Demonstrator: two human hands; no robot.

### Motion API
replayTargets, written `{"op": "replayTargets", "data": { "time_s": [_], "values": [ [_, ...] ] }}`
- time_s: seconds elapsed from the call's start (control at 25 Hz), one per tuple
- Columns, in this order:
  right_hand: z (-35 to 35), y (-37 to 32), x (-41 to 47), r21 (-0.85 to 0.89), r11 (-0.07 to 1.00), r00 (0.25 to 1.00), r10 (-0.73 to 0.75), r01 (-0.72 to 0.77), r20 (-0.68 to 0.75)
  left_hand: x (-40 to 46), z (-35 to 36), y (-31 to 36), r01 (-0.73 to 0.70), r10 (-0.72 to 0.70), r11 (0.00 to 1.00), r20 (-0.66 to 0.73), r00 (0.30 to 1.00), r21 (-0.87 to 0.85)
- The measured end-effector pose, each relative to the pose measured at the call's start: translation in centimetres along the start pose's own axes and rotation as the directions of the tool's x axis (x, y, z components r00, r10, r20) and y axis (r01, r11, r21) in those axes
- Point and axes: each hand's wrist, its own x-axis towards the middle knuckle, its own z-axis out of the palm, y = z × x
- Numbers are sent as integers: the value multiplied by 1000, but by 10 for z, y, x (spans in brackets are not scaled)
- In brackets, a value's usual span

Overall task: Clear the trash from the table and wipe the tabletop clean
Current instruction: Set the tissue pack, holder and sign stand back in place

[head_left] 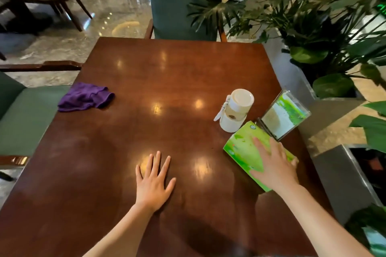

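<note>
Now, right hand: spread flat on the green box, right table edge.
Left hand: splayed, empty, on wood.
Box: likely light, crushable card; grip its sides.
Cloth: soft, far left; pinch anywhere.

green armchair beyond the far edge, leafy plants in metal planters alongside.

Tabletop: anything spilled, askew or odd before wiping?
No spill or trash shows. The purple cloth lies crumpled at the table's left edge, unused. The right hand rests on the green box, set askew to the edge.
</note>
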Motion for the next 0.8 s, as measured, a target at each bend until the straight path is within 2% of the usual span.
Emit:
{"op": "replayTargets", "data": {
  "time_s": [0.12, 0.2, 0.36, 0.52, 0.6, 0.68, 0.8],
  "values": [
    [4, 0, 1, -22, 999, 1000, -22, 23, 20, 1, 6, -6, -11, 12, 1000, -22, 1000, 29],
    [5, -6, -4, -63, 996, 998, -57, 55, -17, 2, 7, -6, -14, 15, 1000, -34, 999, 26],
    [7, -26, -7, -79, 967, 966, -249, 243, -71, 1, 6, -7, -17, 17, 1000, -32, 999, 10],
    [8, -34, 4, 0, 964, 964, -266, 266, 13, 1, 5, -8, -23, 23, 1000, -37, 999, -3],
    [8, -38, 4, -24, 963, 962, -270, 269, -29, 1, 5, -8, -24, 23, 1000, -40, 999, -5],
    [2, -52, 2, 23, 957, 954, -286, 289, -85, 1, 6, -8, -22, 21, 1000, -56, 998, -15],
    [-18, -92, 15, 43, 888, 876, -444, 459, -190, 1, 7, -8, -25, 25, 1000, -74, 997, -8]
  ]
}}
